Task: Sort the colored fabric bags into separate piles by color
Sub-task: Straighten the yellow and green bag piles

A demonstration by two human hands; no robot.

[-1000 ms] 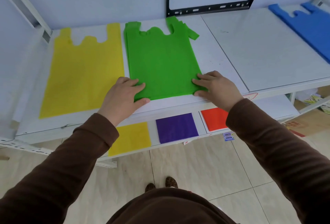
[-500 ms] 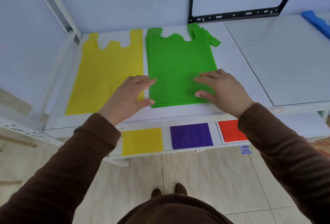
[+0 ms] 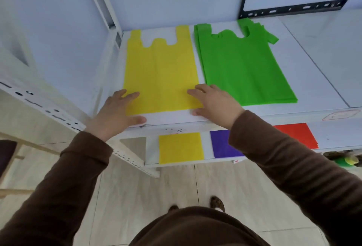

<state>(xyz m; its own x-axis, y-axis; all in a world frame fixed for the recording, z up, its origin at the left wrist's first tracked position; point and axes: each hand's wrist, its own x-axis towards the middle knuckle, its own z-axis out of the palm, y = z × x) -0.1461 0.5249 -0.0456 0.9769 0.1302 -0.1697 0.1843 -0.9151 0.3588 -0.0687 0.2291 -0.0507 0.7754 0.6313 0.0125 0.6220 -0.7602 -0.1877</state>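
Nearest the camera, brown sleeves (image 3: 78,169) reached forward over a tiled floor (image 3: 137,196). Below the front edge of the upper shelf (image 3: 323,53), a lower shelf (image 3: 333,134) carried a yellow square (image 3: 181,147), a purple square (image 3: 222,144) partly hidden by the right sleeve, and a red square (image 3: 295,135) beyond it.

On the upper shelf, the left hand (image 3: 117,112) lay flat with fingers spread on the near left corner of the yellow bag (image 3: 160,71), thumb on the bare shelf at the front edge. The right hand (image 3: 214,104) lay flat and open on the bag's near right corner, gripping nothing, covering part of the narrow gap beside the green bags (image 3: 242,67).

The yellow bag lay toward the shelf's left end, handles pointing at the back wall. The green pile lay just beside it on the right, apart, its edges slightly fanned. A black frame (image 3: 290,7) stood at the rear.
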